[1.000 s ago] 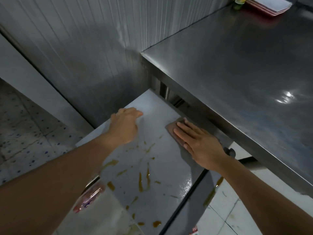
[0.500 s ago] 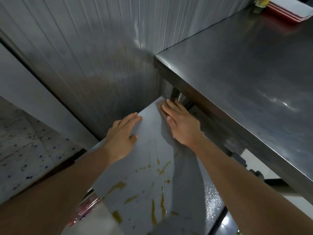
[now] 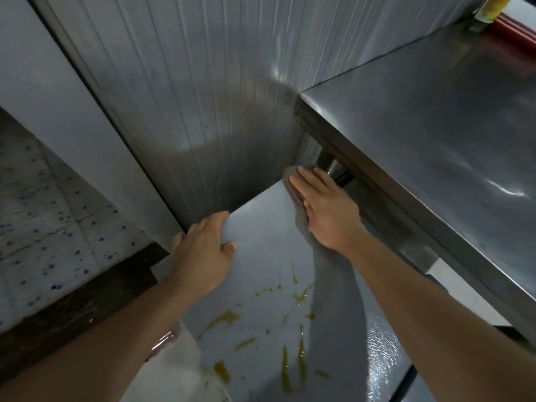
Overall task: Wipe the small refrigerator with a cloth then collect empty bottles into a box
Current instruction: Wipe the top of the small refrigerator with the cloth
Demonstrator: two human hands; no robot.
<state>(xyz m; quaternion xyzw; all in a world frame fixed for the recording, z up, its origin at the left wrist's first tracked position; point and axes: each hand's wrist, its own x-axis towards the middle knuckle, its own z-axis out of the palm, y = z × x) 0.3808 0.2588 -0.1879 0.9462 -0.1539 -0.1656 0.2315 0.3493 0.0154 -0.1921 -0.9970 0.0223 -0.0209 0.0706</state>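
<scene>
fridge top point(image 3: 261, 256) showing pale grey-white, glossy pebbled sheen at the near right, streaked with yellow-brown spills point(image 3: 287, 369); cloth point(image 3: 293, 184) reading dull brownish-grey; wall panel point(image 3: 203, 97) showing grey metal with fine vertical ribbing; steel table point(image 3: 435, 126) showing plain brushed grey; floor tiles point(image 3: 43, 227) showing off-white speckled with blue dots; red and yellow items point(image 3: 504, 21) sitting at the table's far corner

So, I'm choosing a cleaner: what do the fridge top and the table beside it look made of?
Fridge top: seemingly painted metal, grey, with a pebbled glossy sheen showing near the front. Table: likely stainless steel, bare, with soft reflections and streaky highlights.
</scene>
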